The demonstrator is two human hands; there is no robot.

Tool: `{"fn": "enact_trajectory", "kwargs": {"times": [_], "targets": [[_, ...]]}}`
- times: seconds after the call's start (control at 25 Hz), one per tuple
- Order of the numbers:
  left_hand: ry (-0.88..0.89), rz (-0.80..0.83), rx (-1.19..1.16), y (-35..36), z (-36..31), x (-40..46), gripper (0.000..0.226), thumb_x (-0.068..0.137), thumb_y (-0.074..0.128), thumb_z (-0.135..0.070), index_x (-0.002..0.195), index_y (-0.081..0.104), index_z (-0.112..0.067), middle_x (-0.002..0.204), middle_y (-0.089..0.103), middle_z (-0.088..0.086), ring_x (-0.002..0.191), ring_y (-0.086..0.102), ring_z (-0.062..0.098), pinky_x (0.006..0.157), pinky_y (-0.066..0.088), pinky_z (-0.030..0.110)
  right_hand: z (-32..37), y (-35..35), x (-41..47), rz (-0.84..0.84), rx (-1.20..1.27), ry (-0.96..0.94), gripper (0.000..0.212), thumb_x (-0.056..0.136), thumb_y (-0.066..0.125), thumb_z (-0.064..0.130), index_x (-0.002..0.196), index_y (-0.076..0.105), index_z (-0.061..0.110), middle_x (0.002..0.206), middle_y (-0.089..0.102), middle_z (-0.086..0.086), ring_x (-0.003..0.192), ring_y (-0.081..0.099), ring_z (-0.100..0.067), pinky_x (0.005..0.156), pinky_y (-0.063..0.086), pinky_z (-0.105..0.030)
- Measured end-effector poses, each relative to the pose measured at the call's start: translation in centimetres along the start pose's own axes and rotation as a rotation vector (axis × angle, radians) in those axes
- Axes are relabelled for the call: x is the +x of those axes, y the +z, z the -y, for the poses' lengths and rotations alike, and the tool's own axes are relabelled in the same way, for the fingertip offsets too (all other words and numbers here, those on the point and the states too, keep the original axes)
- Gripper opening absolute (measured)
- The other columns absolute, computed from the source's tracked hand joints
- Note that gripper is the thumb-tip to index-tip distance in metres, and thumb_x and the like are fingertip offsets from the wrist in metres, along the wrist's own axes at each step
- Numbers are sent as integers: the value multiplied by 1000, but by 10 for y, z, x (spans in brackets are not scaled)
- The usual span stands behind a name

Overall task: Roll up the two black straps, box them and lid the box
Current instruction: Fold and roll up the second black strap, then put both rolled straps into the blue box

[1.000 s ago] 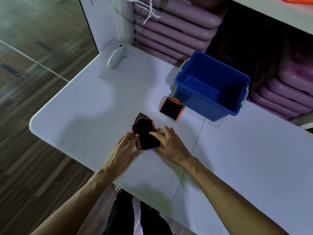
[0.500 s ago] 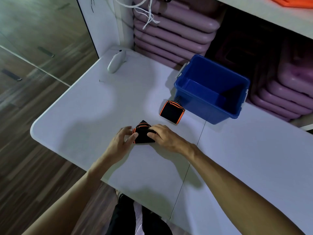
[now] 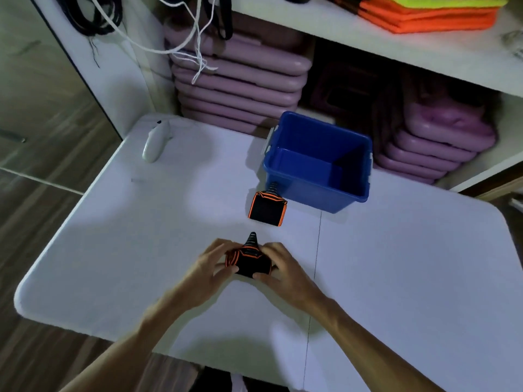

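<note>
At the upper left of the frame a white handheld device (image 3: 154, 144) is seen lying on the tabletop (image 3: 396, 264), well apart from the work. At lower centre the left hand (image 3: 210, 268) and the right hand (image 3: 278, 271) are closed around a black strap (image 3: 250, 261) with orange edging, held just above the tabletop; the fingers (image 3: 263, 275) are curled on both its ends. A second ago this strap was laid out flatter and longer; it is now bunched into a tight roll, so the rolling is judged nearly finished. Its long axis is set left to right, with a tapered tail pointing up the frame. Further up, a second rolled strap (image 3: 267, 209) is seen beside the open, empty blue box (image 3: 317, 190). No lid is seen.
</note>
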State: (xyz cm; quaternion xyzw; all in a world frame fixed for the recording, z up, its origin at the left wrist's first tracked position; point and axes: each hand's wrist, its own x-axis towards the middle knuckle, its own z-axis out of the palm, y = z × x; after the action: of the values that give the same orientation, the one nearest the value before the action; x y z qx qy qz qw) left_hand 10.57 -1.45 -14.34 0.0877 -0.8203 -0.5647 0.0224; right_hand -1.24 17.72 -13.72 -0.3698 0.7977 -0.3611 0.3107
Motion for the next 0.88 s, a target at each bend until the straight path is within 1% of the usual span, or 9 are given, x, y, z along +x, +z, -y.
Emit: {"fn": "enact_trajectory", "kwargs": {"times": [0.12,0.2,0.4,0.52,0.56,0.6,0.72,0.8,0.88], "targets": [[154,78,93,1,-9,13,33,93,54,-26,125,55,-18,119,48,-16,112,56,18,94,51,42,9,-5,-19,-149,-42,52,56,88,69,37,137,46,27,134,45,17,124,40,-3,103,34,-17],[232,91,129,-4,-24,28,35,94,52,-27,128,53,-19,125,47,-14,117,52,17,98,47,42,20,-20,-24,-265,-111,17,52,87,71,32,134,49,30,130,49,21,121,41,-2,100,33,-17],[392,-5,206,-35,-82,112,43,93,56,-20,135,50,-18,134,49,-4,126,46,13,105,42,33,50,-98,15,-495,-294,-127,48,90,69,31,133,51,20,131,55,8,114,45,-10,100,33,-18],[424,-76,318,-45,-93,168,49,95,55,-26,141,44,-16,145,44,1,134,36,8,113,26,19,49,-142,58,-568,-341,-140,49,87,72,24,130,52,13,128,58,-2,112,47,-17,99,37,-25],[404,-103,364,-46,-89,183,51,95,52,-30,143,42,-13,149,40,4,137,33,10,114,21,17,42,-155,74,-560,-360,-122,50,87,73,23,131,51,12,127,58,-4,111,47,-19,99,39,-28],[368,-117,409,-46,-83,198,55,95,46,-35,144,39,-10,152,37,8,140,30,14,116,20,19,35,-166,90,-535,-383,-98,52,86,73,22,131,50,11,127,58,-7,111,48,-22,99,40,-31],[249,-85,524,-40,-58,231,68,92,29,-46,147,31,-6,155,29,14,144,28,27,118,24,36,5,-188,133,-424,-475,-55,53,88,71,21,133,47,8,127,56,-11,109,49,-29,96,44,-41],[205,-62,539,-34,-45,240,73,90,24,-49,147,29,-4,155,30,13,143,31,27,118,22,33,-17,-191,156,-358,-514,-19,51,89,69,20,133,46,7,129,54,-13,109,47,-32,97,42,-44],[182,-60,512,-29,-36,244,71,92,24,-48,148,28,-5,155,32,10,143,31,23,118,20,27,-37,-193,180,-296,-533,30,49,89,67,19,132,45,9,130,49,-13,110,44,-31,98,41,-44]]}}
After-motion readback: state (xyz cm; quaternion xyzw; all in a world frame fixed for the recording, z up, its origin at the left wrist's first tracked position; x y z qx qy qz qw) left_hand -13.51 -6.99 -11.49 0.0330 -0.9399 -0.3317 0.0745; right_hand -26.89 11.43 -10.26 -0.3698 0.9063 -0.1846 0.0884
